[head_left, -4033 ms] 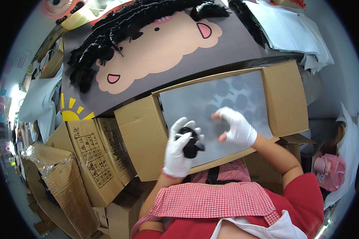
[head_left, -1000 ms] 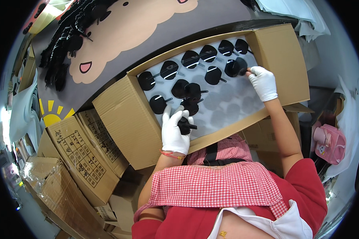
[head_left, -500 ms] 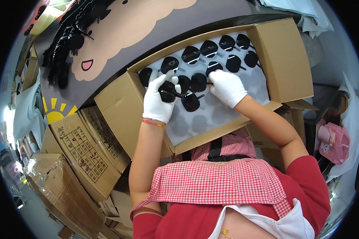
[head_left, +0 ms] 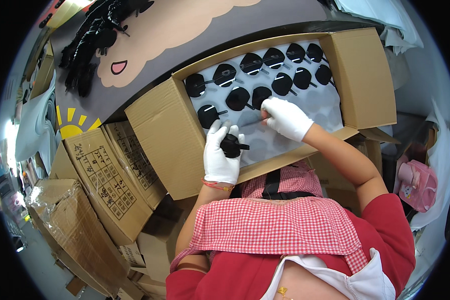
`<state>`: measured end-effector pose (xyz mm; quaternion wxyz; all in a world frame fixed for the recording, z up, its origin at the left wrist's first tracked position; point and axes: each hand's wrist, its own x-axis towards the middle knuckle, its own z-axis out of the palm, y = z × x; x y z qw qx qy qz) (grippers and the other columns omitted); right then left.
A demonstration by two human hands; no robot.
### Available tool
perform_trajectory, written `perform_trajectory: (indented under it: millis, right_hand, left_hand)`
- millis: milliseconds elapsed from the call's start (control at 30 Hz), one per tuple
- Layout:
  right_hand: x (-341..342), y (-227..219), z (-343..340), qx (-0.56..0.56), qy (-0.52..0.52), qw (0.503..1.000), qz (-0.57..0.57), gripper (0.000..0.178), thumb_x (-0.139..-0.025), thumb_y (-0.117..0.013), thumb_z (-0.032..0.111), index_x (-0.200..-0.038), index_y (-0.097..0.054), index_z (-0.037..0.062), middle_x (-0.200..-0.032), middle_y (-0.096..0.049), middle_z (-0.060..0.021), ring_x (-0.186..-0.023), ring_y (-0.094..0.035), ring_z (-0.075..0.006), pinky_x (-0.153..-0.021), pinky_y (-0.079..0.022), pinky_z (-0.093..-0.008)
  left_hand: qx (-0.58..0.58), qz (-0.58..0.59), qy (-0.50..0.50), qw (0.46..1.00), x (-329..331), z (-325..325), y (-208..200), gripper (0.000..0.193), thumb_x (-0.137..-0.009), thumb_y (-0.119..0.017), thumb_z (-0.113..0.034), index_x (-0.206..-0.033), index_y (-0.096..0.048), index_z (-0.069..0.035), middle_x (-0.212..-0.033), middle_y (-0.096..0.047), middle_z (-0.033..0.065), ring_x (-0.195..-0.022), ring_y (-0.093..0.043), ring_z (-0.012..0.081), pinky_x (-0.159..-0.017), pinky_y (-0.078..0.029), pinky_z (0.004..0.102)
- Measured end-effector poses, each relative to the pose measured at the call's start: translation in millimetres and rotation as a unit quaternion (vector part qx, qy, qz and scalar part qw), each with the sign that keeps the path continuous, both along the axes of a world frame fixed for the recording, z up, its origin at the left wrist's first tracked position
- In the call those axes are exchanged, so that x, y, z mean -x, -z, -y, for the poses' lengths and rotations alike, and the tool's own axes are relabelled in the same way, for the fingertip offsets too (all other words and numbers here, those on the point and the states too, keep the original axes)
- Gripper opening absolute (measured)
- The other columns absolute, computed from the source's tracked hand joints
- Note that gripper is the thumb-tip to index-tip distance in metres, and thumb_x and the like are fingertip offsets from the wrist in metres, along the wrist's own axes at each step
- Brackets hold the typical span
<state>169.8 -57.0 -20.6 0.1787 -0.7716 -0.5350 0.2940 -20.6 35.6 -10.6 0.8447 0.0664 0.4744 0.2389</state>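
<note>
Black lens-like pieces with short stems lie in two rows on a translucent white sheet inside an open cardboard box. My left hand, white-gloved, is at the box's near left side, its fingers curled round similar black pieces; how many is hidden. Over the middle of the sheet my right hand, also gloved, has thumb and fingertips pinched together. A thin dark line shows at those fingertips, but what it belongs to is unclear. Just beyond them sits one black piece.
Greyish round shapes show through the sheet. A grey table with a cartoon print stands behind the box, with a heap of black pieces on it. Closed cartons are stacked at left; a pink bag is at right.
My left hand has drawn back toward the near edge with its black pieces. A black piece now lies at the second row's left end. My right hand has come slightly nearer.
</note>
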Motion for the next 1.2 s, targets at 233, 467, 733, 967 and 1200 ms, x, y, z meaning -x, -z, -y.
perform_trajectory:
  millis: [233, 467, 733, 967, 1200]
  right_hand:
    - [30, -66, 16, -0.071, 0.099, 0.975, -0.186, 0.023, -0.077, -0.077, 0.018, -0.089, -0.062, 0.0050, -0.081, -0.059, -0.0084, -0.070, -0.058, -0.0215, -0.067, -0.048, -0.0317]
    - [54, -73, 29, -0.042, 0.086, 0.992, -0.083, 0.022, -0.078, -0.075, 0.022, -0.089, -0.067, 0.0052, -0.079, -0.066, -0.0133, -0.071, -0.065, -0.0307, -0.066, -0.051, -0.0369]
    - [67, -47, 13, -0.002, 0.030, 0.990, -0.135, 0.020, -0.077, -0.074, 0.023, -0.084, -0.069, 0.0050, -0.075, -0.067, -0.0157, -0.070, -0.066, -0.0326, -0.065, -0.053, -0.0377]
    - [46, -14, 22, -0.096, 0.087, 0.991, 0.039, 0.013, -0.080, -0.072, 0.016, -0.087, -0.070, 0.0052, -0.079, -0.066, -0.0148, -0.072, -0.065, -0.0330, -0.065, -0.053, -0.0372]
    - [-30, -4, 88, -0.086, 0.192, 0.969, 0.126, 0.015, -0.078, -0.074, 0.017, -0.087, -0.071, 0.0059, -0.085, -0.069, -0.0110, -0.078, -0.067, -0.0296, -0.070, -0.054, -0.0361]
  left_hand:
    - [0.037, 0.287, -0.016, 0.957, -14, 15, -15, 0.037, -0.100, -0.049, -0.020, -0.136, -0.049, -0.012, -0.138, -0.051, 0.0119, -0.126, -0.051, 0.0262, -0.108, -0.041, 0.0422]
    - [-0.059, 0.256, -0.035, 0.964, -18, 40, -11, 0.030, -0.095, -0.052, -0.004, -0.125, -0.055, -0.012, -0.134, -0.051, 0.0088, -0.122, -0.052, 0.0207, -0.105, -0.043, 0.0392]
    - [-0.366, -0.060, 0.087, 0.925, 26, 31, -23, 0.025, -0.096, -0.053, -0.008, -0.121, -0.056, -0.004, -0.132, -0.055, 0.0123, -0.123, -0.052, 0.0225, -0.108, -0.039, 0.0359]
    - [-0.499, -0.172, 0.042, 0.848, 43, -12, -27, 0.035, -0.087, -0.062, 0.005, -0.121, -0.058, -0.004, -0.126, -0.058, 0.0114, -0.115, -0.057, 0.0202, -0.100, -0.046, 0.0320]
    - [-0.789, -0.272, 0.330, 0.441, 18, -3, -7, 0.036, -0.073, -0.077, -0.006, -0.106, -0.064, -0.007, -0.099, -0.064, 0.0077, -0.089, -0.062, 0.0239, -0.079, -0.050, 0.0341]
